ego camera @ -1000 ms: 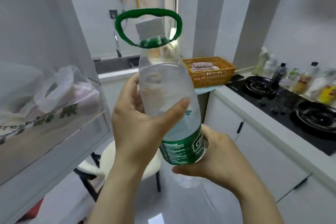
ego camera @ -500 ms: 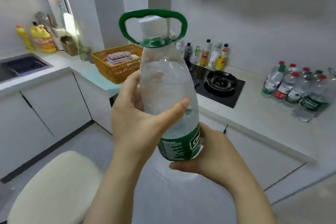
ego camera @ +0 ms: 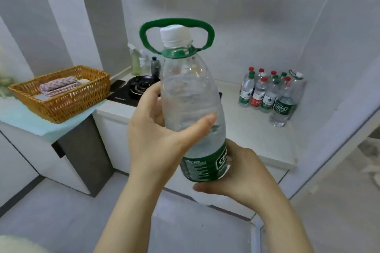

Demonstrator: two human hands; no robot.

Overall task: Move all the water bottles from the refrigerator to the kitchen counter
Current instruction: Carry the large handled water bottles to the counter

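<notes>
Swung right since earlier: parked bottles [ego camera: 267,96] now lie beyond the right grip [ego camera: 236,172]. It cups the big water bottle [ego camera: 189,92] at its base, left grip [ego camera: 156,135] wraps mid-body, upright, short of the desk [ego camera: 257,139] edge; open desk before the parked bottles.

Big clear bottle [ego camera: 191,109]: white cap, green loop handle at the neck, green label low on the body, water inside. It is upright with a slight lean, in the air in front of the table [ego camera: 246,129]. Left grip [ego camera: 156,135] wraps its middle, thumb across the front; right grip [ego camera: 236,174] cups the base. Small bottles [ego camera: 263,94] stand upright and bunched together at the table's back right by the wall, with red and green caps and green or red labels. A larger bottle [ego camera: 297,90] with a handle stands behind them.
</notes>
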